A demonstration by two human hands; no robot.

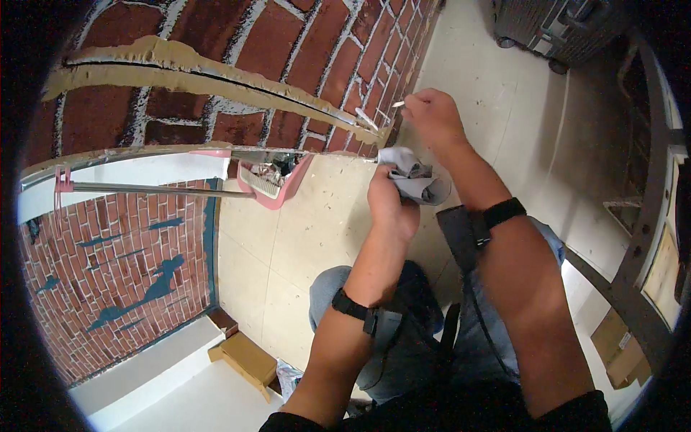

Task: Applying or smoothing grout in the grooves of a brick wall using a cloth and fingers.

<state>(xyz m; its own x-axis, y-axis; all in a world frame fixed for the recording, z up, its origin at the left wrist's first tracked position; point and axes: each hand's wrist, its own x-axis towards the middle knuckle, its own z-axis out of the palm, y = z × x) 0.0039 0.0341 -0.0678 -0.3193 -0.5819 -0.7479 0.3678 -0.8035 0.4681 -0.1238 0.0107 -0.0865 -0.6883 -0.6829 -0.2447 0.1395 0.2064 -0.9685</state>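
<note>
My left hand (392,201) is closed around a crumpled grey cloth (414,180), beside the lower corner of a panel covered in red brick-pattern sheet (309,50). Off to the right of that corner, my right hand (435,119) is raised with its fingers pinched. A small white tip (398,104) sticks out from them; the rest of it is hidden, so its kind is unclear. Along the panel runs a ragged tan strip (165,57) with a dark slit in it. White scraps (365,115) cling near the corner, between the panel and my right hand.
A pink dustpan (277,198) with debris and a long metal pole (158,189) is at the left. Behind are a dark wheeled suitcase (561,29) and pale tiled floor (468,50). A cardboard box (248,360) lies lower left; a dark frame (637,259) stands at right.
</note>
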